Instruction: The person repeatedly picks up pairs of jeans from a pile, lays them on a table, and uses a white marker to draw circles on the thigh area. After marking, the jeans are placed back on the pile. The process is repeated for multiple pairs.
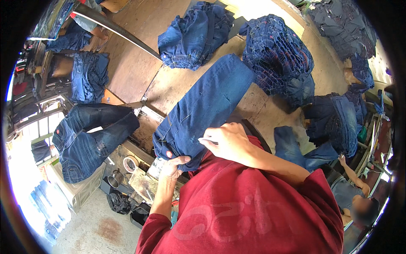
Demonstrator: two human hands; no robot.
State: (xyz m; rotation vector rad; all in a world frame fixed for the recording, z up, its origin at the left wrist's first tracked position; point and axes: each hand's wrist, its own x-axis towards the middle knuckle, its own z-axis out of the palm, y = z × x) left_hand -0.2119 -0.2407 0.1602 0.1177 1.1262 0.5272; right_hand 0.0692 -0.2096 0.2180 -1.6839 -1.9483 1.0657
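Working above a worn tan plywood surface [135, 23], among heaps of rumpled blue denim [190, 36], with a stained grey concrete floor [84, 220] at lower left. Holding dark-blue denim jeans [207, 106] stretched out before a maroon shirt [253, 203]: creased, slightly faded, marked with small frayed spots. Clamping the near end in the left hand [172, 167]; curling the right hand's [228, 142] fingers together over the cloth, cannot tell whether around anything.
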